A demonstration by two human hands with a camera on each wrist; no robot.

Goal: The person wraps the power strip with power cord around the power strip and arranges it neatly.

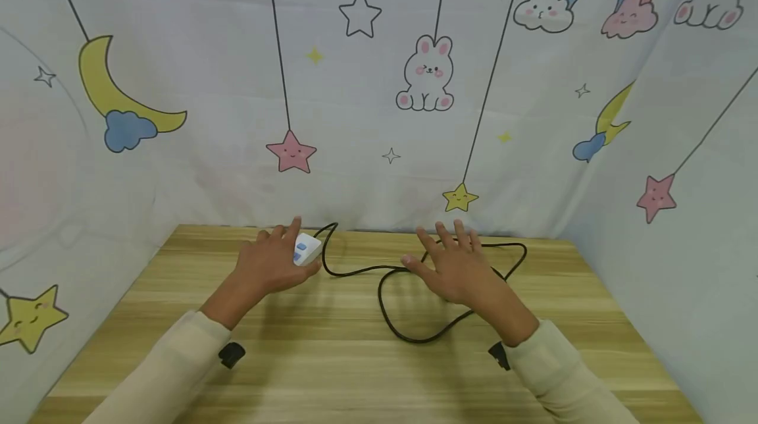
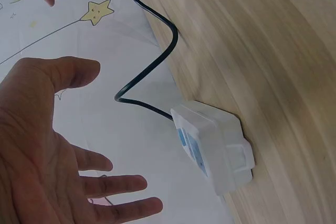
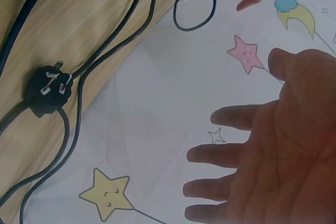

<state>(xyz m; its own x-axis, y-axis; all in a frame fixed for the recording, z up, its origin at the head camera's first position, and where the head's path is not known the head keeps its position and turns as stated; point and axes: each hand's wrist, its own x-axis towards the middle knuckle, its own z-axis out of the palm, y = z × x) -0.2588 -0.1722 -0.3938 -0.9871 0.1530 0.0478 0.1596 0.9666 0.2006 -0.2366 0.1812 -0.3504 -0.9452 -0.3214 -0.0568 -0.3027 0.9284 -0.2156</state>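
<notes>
A white power strip (image 1: 310, 247) with blue patches on its top sits near the back edge of the table, its black cord (image 1: 419, 342) trailing off to the right. My left hand (image 1: 274, 262) hovers over its left side with fingers spread; the left wrist view shows a gap between that hand and the power strip (image 2: 223, 150). Over the looped cord on the right is my right hand (image 1: 457, 274), palm down, fingers apart and holding nothing. Below it, in the right wrist view, a black three-pin plug (image 3: 48, 88) lies on the table, pins upward.
The wood-grain table (image 1: 331, 371) ends at a pale cloth backdrop (image 1: 367, 114) printed with stars, moons and rabbits. Cloth also rises along the left and right sides. A small black piece (image 1: 231, 354) shows at the left sleeve's cuff, and another (image 1: 499, 355) at the right.
</notes>
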